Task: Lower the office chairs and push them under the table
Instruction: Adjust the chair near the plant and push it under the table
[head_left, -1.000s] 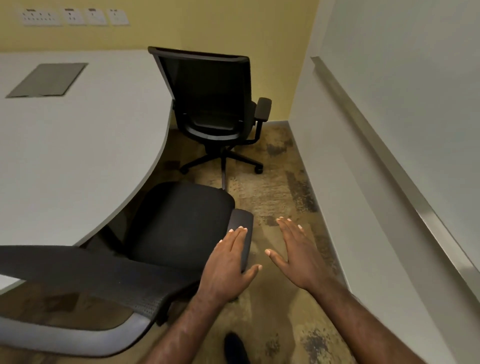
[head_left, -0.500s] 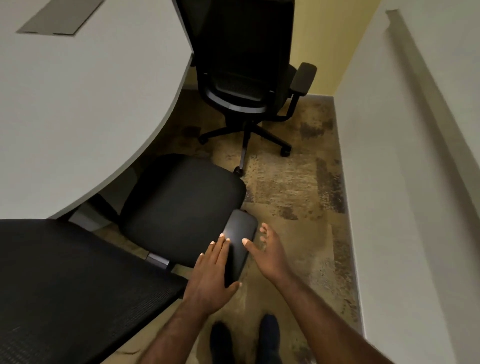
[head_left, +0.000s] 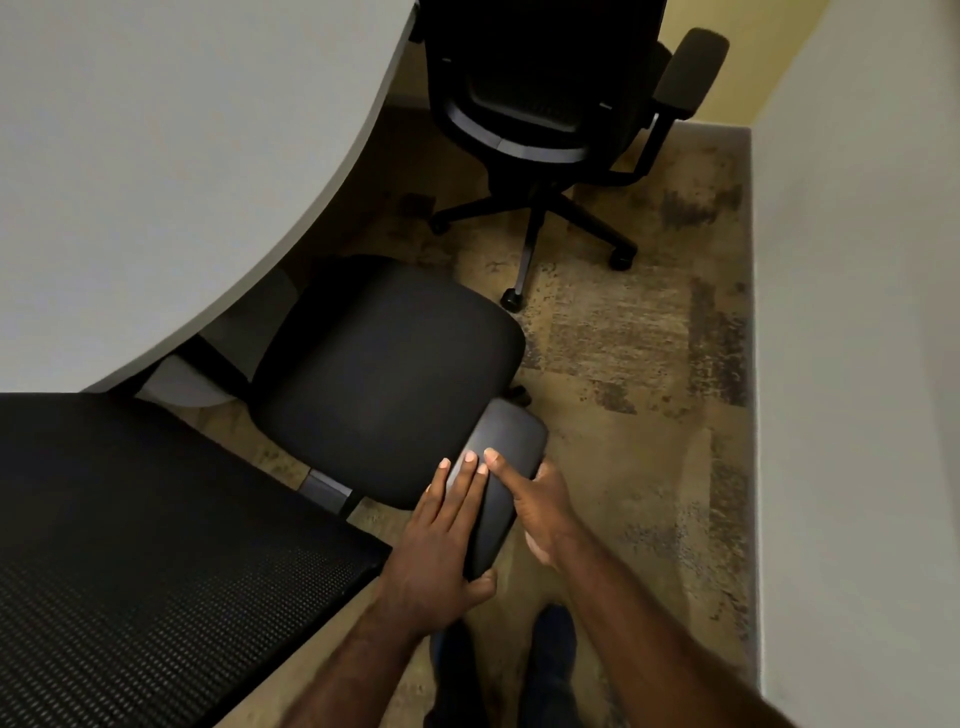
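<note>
Both hands on the near chair (head_left: 384, 374) armrest (head_left: 501, 483), seat partly under table (head_left: 171, 156)

Left hand (head_left: 441, 540) lies flat on top, right hand (head_left: 543, 512) wraps it w/ thumb over. Prob risk imo: shoving b4 lowering, armrest jams on table edge.

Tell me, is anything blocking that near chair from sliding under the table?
Nothing visible blocks it. The near chair's seat sits partly beneath the table edge already; both the left hand and right hand are on its armrest.
</note>
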